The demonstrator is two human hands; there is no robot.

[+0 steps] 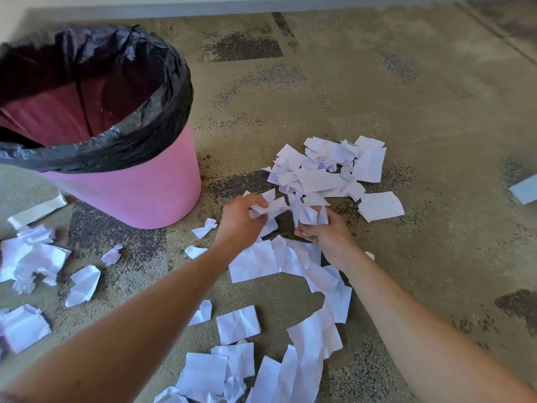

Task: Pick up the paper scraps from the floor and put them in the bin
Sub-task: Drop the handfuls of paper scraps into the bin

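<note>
Kneeling view down onto a mottled beige-and-grey carpeted floor (377, 82), strewn with torn and crumpled white paper scraps (325, 167). Left hand (238, 219) curled around a small bunch of crumpled white scraps, fingers closed on them just above the carpet. Right hand (325, 231) likewise closed around a few upright scraps, thumb and fingers pinching them at the near edge of the biggest heap. Both hands close together, almost touching through the paper between them. Round pink plastic bin with a black plastic liner (139, 193) standing to the left of the hands, near but not touching, mouth open; inside, only dark liner visible, contents not possible to tell. Many scraps still lying loose: the heap beyond the hands, flat pieces under and behind the wrists, more at the bottom edge, and another crumpled group far left beside the bin. Task judged to be at an early or middle stage, with a handful gathered and not yet carried over. Possible trouble from here: light, springy pieces slipping out of a loose handful during the move toward the bin and falling back on the carpet; small scraps dropping outside the rim if released too early or too low; the loose liner edge catching a hand and folding inward.
</note>
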